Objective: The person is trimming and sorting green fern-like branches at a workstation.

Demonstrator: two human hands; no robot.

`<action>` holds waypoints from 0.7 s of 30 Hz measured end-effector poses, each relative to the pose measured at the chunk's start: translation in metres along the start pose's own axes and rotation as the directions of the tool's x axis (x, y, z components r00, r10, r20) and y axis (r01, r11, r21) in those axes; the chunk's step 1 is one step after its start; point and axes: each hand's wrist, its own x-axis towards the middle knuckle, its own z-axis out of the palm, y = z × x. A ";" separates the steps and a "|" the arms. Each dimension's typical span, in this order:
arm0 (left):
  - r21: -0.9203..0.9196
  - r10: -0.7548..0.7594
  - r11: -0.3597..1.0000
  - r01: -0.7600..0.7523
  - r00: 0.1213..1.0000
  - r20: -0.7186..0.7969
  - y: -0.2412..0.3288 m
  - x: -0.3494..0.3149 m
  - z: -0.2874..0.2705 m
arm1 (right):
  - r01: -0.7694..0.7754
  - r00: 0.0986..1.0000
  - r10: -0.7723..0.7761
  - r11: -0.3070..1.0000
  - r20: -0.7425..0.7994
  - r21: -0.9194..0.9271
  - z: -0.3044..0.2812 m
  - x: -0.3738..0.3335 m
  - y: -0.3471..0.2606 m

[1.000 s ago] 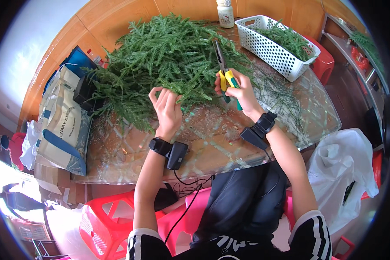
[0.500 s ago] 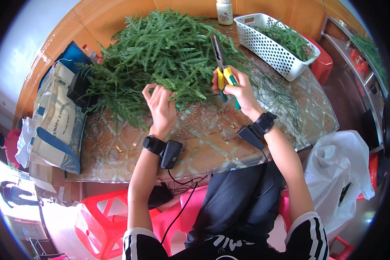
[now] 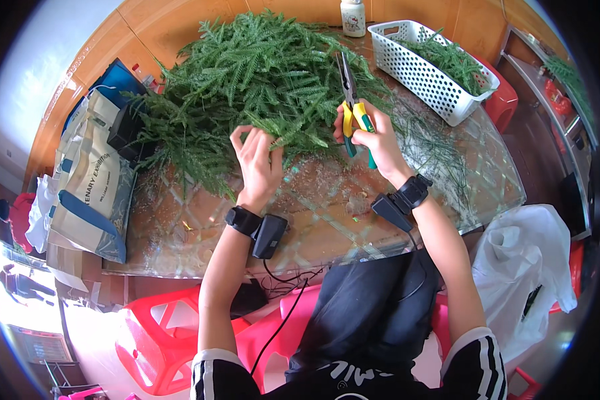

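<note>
Greenery (image 3: 260, 87), a big heap of feathery fern-like sprigs, covers the far half of the worktop (image 3: 327, 213), whose glass top shows a diamond-patterned surface littered with small green bits. To the right of the heap stands a white plastic basket (image 3: 417, 73) with perforated walls, holding a smaller bunch of cut sprigs (image 3: 450, 57). A small white bottle (image 3: 353, 17) stands behind it near the wall.

At the heap's near edge, the left hand (image 3: 257, 163) lies with fingers spread and slightly curled, its grip loose on the tips of the fronds. The right hand (image 3: 373, 137) has its grip wrapped tight round the yellow and green handles of a pair of pliers (image 3: 349, 100), the slim metal nose pointing away over the greenery; whether the nose is parted I cannot tell. Both wrists wear black bands with small black boxes attached.

Left of the worktop lean paper sacks (image 3: 87, 180).
</note>
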 end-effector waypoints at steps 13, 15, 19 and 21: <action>0.053 0.063 0.997 -0.061 0.997 -0.040 0.006 0.004 0.000 | 0.022 1.000 -0.022 1.000 0.007 0.010 0.001 0.000 0.004; 0.060 0.072 0.996 -0.068 0.995 -0.068 0.007 0.006 -0.001 | 0.025 0.999 -0.026 1.000 0.032 0.017 0.002 0.001 0.001; 0.089 0.100 0.992 -0.089 0.987 -0.123 0.009 0.006 -0.001 | -0.017 0.995 0.008 0.995 0.100 0.097 0.002 -0.002 -0.001; 0.128 0.139 0.985 -0.119 0.978 -0.154 0.011 0.008 -0.003 | -0.084 0.987 0.052 0.974 0.153 0.211 0.001 -0.002 -0.003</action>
